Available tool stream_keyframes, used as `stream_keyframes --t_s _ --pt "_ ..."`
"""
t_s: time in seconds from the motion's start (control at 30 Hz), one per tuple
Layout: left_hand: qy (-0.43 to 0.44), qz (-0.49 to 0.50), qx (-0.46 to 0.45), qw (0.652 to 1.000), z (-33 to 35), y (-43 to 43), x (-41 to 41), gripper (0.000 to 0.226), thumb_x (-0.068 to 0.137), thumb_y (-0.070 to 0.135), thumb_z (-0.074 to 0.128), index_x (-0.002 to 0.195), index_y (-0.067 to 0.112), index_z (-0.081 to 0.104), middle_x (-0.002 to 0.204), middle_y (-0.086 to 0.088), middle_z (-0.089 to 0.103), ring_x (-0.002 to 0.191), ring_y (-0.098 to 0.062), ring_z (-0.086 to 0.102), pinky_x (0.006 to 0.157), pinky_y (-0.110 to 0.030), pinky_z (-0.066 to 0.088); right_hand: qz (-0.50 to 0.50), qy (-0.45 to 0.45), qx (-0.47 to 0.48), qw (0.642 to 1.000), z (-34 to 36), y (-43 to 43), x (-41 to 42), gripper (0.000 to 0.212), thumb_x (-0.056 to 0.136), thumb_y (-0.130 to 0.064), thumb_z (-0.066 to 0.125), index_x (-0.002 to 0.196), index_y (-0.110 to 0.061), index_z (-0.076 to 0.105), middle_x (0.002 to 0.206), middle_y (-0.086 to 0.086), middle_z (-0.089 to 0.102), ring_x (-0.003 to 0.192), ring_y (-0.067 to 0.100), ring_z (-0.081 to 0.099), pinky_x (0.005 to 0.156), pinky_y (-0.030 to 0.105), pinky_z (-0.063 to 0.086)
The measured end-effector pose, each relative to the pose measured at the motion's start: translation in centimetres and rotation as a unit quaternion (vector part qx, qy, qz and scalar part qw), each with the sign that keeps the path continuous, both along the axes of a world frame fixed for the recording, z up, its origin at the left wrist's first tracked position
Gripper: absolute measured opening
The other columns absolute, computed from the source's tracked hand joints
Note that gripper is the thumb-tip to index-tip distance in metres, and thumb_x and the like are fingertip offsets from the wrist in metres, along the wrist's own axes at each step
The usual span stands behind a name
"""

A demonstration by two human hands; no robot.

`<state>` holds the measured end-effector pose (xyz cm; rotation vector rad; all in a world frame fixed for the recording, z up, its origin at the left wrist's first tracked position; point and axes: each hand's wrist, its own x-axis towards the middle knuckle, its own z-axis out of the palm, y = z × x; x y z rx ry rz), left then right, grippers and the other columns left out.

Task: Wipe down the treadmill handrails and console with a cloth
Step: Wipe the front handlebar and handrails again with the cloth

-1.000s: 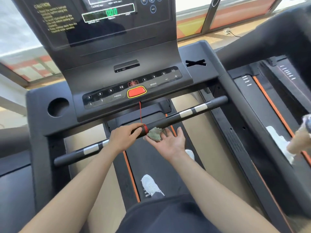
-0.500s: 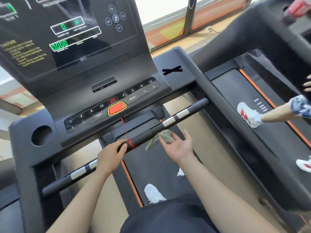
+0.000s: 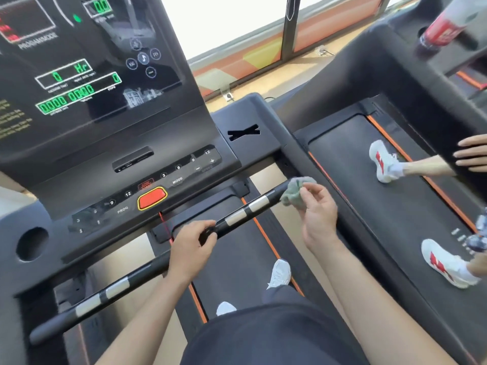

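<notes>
A black front handrail (image 3: 245, 210) with silver sensor bands crosses the treadmill below the console (image 3: 126, 143). My left hand (image 3: 191, 247) grips the bar near its middle, beside the red safety cord (image 3: 164, 225). My right hand (image 3: 317, 210) pinches a small grey-green cloth (image 3: 296, 192) and holds it against the bar's right end. The console has a dark screen with green digits, a row of buttons and a red stop button (image 3: 152, 198).
A cup holder (image 3: 31, 243) sits at the console's left. On the neighbouring treadmill at right, another person stands in white and red shoes (image 3: 382, 160), with a hand (image 3: 471, 154) on its rail. A red bottle (image 3: 445, 25) stands in its holder. My shoes (image 3: 279, 272) are on the belt.
My right hand has slid the cloth along the bar from near the red cord to the bar's right end. My left hand has kept its grip on the bar. The view has shifted right.
</notes>
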<state>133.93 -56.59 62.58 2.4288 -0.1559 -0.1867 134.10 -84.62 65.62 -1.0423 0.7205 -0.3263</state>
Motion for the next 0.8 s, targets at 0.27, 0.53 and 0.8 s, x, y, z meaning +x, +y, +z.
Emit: stream_keyframes --t_s 0.27,0.53,0.8 --pt "0.051 -0.019 0.053 0.997 -1.3 -6.0 2.9 0.034 0.088 0.03 0.066 0.122 0.025 0.069 0.12 0.01 0.068 0.113 -0.017 0.06 0.096 -0.031 0.044 0.207 -0.045 -0.616 0.758 -0.4 -8.1 1.9 0.019 0.088 -0.005 0.067 0.106 -0.011 0.072 0.105 0.006 0.066 0.099 0.022 0.062 0.092 0.032 0.05" --pt "0.054 0.042 0.064 0.996 -1.8 -7.7 2.8 0.021 0.09 0.036 0.067 0.111 0.032 0.069 0.11 0.016 0.069 0.105 -0.015 0.062 0.091 -0.04 0.05 0.249 -0.078 -0.597 0.759 -2.9 -10.7 1.2 0.031 0.087 0.002 0.068 0.115 -0.012 0.072 0.124 -0.002 0.067 0.116 0.018 0.063 0.096 0.04 0.051" --pt "0.037 -0.009 -0.006 0.999 0.2 -16.0 6.2 0.034 0.086 0.043 0.058 0.11 0.025 0.073 0.111 0.009 0.072 0.106 -0.018 0.063 0.096 -0.04 0.047 0.229 0.063 -0.6 0.764 -2.6 -11.0 2.8 0.053 0.077 -0.004 0.075 0.128 -0.013 0.062 0.13 -0.001 0.056 0.115 0.025 0.057 0.095 0.044 0.051"
